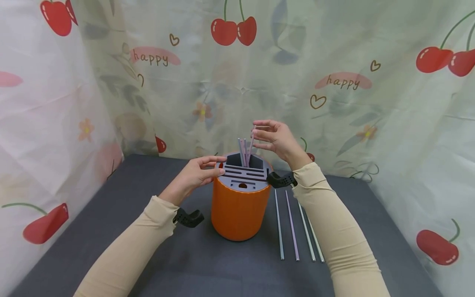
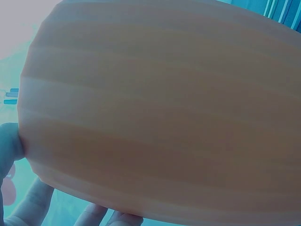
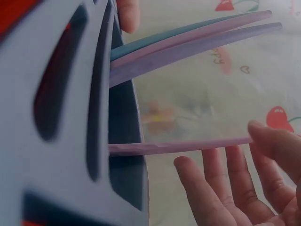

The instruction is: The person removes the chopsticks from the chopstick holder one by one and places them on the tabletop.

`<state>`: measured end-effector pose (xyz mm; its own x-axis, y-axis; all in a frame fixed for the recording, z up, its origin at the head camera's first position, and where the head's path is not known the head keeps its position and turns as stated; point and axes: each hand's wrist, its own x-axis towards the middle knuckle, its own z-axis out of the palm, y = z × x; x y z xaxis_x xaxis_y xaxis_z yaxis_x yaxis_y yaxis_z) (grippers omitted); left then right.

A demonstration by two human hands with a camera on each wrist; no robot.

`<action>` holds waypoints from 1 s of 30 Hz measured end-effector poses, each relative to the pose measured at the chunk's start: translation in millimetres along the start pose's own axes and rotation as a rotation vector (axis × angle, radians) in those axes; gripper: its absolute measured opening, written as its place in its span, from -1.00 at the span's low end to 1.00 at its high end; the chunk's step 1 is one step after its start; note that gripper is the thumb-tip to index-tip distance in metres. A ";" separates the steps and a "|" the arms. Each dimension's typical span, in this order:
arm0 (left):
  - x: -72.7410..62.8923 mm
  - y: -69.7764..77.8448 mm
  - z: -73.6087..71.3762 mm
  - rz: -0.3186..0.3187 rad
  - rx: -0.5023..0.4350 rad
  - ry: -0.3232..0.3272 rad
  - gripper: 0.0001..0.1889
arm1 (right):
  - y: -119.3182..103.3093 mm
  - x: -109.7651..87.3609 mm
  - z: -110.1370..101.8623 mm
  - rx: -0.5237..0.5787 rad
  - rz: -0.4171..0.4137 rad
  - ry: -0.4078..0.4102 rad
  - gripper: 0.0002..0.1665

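Observation:
An orange cylindrical holder (image 1: pixel 239 212) with a grey slotted top (image 1: pixel 243 175) stands upright on the table. My left hand (image 1: pixel 193 175) grips its left side at the rim, thumb near the slots; in the left wrist view the orange wall fills most of the picture. Above the rear compartment my right hand (image 1: pixel 276 138) pinches the upper part of a pink chopstick (image 3: pixel 188 147), whose lower end is inside that compartment. Beside it, several other chopsticks (image 3: pixel 202 47), blue, pink and lilac, lean together in the same compartment.
Several pastel metallic chopsticks lie on the dark table to the holder's right, among them a blue one (image 1: pixel 279 231) and a lilac one (image 1: pixel 292 231); my right forearm partly covers others. A patterned curtain (image 1: pixel 208 82) closes off the back and both sides.

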<state>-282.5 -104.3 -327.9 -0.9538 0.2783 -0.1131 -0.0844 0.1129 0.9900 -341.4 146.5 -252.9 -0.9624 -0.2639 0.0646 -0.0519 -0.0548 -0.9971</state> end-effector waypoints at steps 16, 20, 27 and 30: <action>0.1 -0.6 0.4 -0.002 -0.003 -0.002 -0.53 | -26.4 -11.7 -7.3 0.122 -0.141 0.054 -0.80; -0.3 0.2 0.1 -0.002 0.001 -0.004 -0.53 | -60.2 -25.3 -22.8 0.297 -0.388 0.133 -0.77; -0.9 0.5 -1.4 0.004 0.000 -0.007 -0.52 | -102.0 -58.7 -71.0 0.478 -0.536 0.366 -0.55; -1.2 0.9 -1.1 0.004 0.001 -0.007 -0.52 | -93.2 -68.0 -99.6 0.423 -0.465 0.420 -0.51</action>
<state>-281.7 -105.6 -326.8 -0.9521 0.2855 -0.1096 -0.0801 0.1131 0.9904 -297.7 265.5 -168.3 -0.8913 0.2616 0.3703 -0.4524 -0.4583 -0.7651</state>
